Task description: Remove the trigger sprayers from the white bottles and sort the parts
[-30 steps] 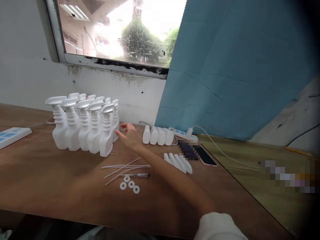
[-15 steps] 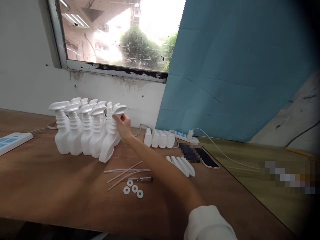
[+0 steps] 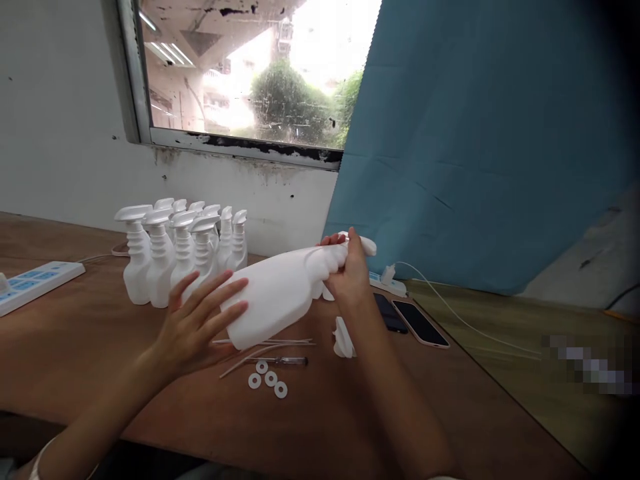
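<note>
A person's right hand (image 3: 349,277) is wrapped firmly around the neck of a white trigger-spray bottle (image 3: 275,293), tilted above a brown tabletop (image 3: 310,427), while the left hand (image 3: 190,330) spreads its fingers wide at the bottle's base. Below the grip lie a clear-handled screwdriver (image 3: 294,361) and four flat white washers (image 3: 277,387); matching upright bottles (image 3: 159,260) cluster beyond the left hand, and two smartphones (image 3: 421,324) rest right of the grip.

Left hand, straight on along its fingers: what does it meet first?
Most likely the base end of the white spray bottle, which the right hand grips by the neck. The left hand overlaps it in view; whether they touch is unclear.
</note>
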Available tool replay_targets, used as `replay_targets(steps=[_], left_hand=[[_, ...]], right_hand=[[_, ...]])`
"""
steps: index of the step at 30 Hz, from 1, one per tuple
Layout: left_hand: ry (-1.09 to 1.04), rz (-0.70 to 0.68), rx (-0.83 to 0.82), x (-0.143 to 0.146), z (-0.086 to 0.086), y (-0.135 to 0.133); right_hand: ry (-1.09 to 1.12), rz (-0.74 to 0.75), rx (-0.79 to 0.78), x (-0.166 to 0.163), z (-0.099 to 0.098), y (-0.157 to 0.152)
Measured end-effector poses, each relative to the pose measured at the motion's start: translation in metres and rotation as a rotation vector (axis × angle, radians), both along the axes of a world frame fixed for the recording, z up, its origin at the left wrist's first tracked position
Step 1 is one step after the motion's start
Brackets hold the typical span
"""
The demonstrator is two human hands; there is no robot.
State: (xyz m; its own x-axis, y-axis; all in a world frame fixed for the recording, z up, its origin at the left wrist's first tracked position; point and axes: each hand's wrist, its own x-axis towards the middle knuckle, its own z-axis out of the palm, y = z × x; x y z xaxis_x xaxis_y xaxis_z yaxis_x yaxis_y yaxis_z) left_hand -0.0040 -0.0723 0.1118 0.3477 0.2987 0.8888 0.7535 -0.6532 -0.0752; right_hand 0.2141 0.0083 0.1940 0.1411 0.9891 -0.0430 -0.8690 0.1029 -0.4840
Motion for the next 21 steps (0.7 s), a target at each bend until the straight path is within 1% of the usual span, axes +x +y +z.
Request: replay_targets(steps=[2,3,4,5,6,7,8,10,11,12,13,14,15,16,17,18,19,21], left_hand=[[0.044,-0.111,0.052,0.006,-0.002,0.003],[0.033,-0.178,0.054,0.01,-0.004,0.004],[-0.024,-0.23,0.018,0.014,-0.007,0.004],[-0.136,-0.258,-0.055,0.018,-0.01,0.003],[-0.301,-0.27,-0.162,0.022,-0.014,0.002],[-0.506,-0.283,-0.305,0.025,-0.017,0.0],[-0.732,-0.309,-0.497,0.028,-0.02,-0.001],[-1.141,-0.435,-1.017,0.032,-0.023,-0.005],[-1.293,-0.522,-1.287,0.034,-0.024,-0.007],[-1.408,-0.596,-1.518,0.035,-0.025,-0.009],[-1.496,-0.643,-1.673,0.037,-0.026,-0.011],[-1.563,-0.671,-1.724,0.038,-0.027,-0.014],[-1.603,-0.689,-1.679,0.038,-0.029,-0.016],[-1.6,-0.693,-1.569,0.038,-0.032,-0.018],[-1.542,-0.681,-1.438,0.037,-0.035,-0.019],[-1.438,-0.648,-1.294,0.036,-0.038,-0.02],[-1.303,-0.587,-1.144,0.034,-0.041,-0.019],[-0.974,-0.4,-0.878,0.03,-0.046,-0.018]], right_hand=[[-0.016,0.026,-0.02,0.002,-0.006,-0.002],[-0.042,0.032,-0.024,0.002,-0.008,-0.002],[-0.072,0.04,-0.029,0.002,-0.011,-0.002],[-0.098,0.042,-0.029,0.001,-0.013,-0.003],[-0.117,0.042,-0.017,0.001,-0.014,-0.003],[-0.133,0.046,0.004,0.001,-0.015,-0.004],[-0.146,0.055,0.038,0.0,-0.016,-0.006],[-0.17,0.093,0.125,-0.001,-0.017,-0.009],[-0.183,0.109,0.16,-0.002,-0.017,-0.011],[-0.192,0.118,0.18,-0.002,-0.018,-0.012],[-0.191,0.114,0.187,-0.002,-0.018,-0.012],[-0.181,0.103,0.182,-0.001,-0.019,-0.01],[-0.164,0.087,0.165,0.001,-0.019,-0.008],[-0.14,0.065,0.139,0.003,-0.02,-0.004],[-0.115,0.041,0.108,0.006,-0.022,0.0],[-0.093,0.016,0.078,0.008,-0.023,0.003],[-0.076,-0.01,0.052,0.01,-0.025,0.007],[-0.063,-0.035,0.024,0.012,-0.03,0.01]])
